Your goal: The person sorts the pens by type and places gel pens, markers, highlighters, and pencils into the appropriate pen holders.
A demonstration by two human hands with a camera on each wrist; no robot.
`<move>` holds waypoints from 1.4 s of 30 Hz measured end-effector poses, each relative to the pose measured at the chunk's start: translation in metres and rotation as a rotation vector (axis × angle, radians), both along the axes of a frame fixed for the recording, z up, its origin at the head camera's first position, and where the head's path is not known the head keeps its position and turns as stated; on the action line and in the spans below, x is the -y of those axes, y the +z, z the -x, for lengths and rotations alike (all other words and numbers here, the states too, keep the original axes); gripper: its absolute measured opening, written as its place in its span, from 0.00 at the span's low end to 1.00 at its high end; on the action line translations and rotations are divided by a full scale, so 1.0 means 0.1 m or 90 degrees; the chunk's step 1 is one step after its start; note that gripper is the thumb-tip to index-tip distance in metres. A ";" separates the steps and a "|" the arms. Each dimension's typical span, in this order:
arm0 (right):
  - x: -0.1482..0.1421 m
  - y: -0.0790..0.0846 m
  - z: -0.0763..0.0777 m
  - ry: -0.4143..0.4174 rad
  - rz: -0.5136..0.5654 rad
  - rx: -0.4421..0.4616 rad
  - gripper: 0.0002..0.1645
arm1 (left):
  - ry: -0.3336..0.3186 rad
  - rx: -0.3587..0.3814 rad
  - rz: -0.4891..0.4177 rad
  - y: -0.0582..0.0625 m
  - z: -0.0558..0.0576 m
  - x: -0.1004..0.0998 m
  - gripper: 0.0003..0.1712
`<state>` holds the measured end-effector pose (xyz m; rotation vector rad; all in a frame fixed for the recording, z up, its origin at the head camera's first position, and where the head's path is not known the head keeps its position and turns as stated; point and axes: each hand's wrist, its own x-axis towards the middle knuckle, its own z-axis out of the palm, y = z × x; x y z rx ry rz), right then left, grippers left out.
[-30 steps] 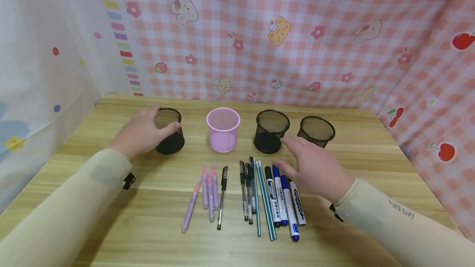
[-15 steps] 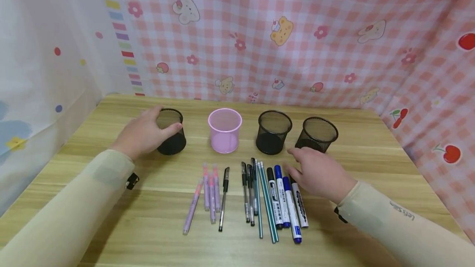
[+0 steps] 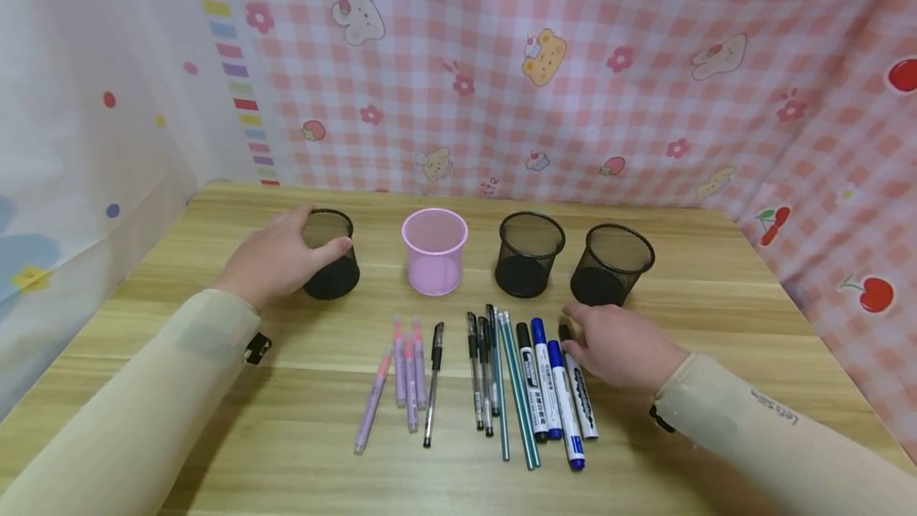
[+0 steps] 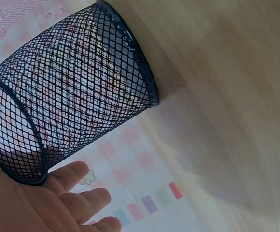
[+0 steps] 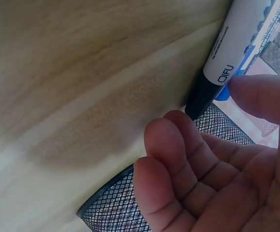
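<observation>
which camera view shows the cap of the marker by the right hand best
The right wrist view: there the black cap of the white marker appears large beside the right hand. The head view shows it small and partly covered by the hand; the left wrist view does not show it.

The left cup, black mesh with a rolled rim, stood upright on the table at the end of the row, left of the pink cup. The left hand rested at its rim, thumb across the near side. The marker, white with black print and a black cap, lay right of a blue marker, cap end away from the person. The right hand was at that end; contact was unclear.
</observation>
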<state>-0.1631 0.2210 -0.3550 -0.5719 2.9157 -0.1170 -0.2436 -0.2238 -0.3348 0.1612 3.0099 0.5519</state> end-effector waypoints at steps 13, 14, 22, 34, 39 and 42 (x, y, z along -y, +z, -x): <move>0.02 -0.06 0.02 0.019 0.008 0.000 0.17 | -0.001 0.000 0.011 0.01 0.00 0.02 0.72; 0.02 -0.07 0.03 0.020 0.010 0.000 0.16 | -0.002 -0.001 0.012 0.01 0.00 0.02 0.72; 0.00 -0.08 0.04 0.006 0.018 0.014 0.18 | -0.003 -0.005 0.013 0.00 0.01 0.02 0.72; 0.00 -0.10 0.02 -0.021 0.023 0.006 0.11 | -0.002 -0.010 0.015 0.02 0.00 0.01 0.71; -0.02 -0.11 0.03 -0.030 0.026 0.010 0.15 | 0.000 -0.003 0.008 0.02 0.00 0.01 0.71; -0.03 -0.11 0.03 -0.036 0.034 0.009 0.17 | 0.003 0.002 0.003 0.02 0.00 0.01 0.71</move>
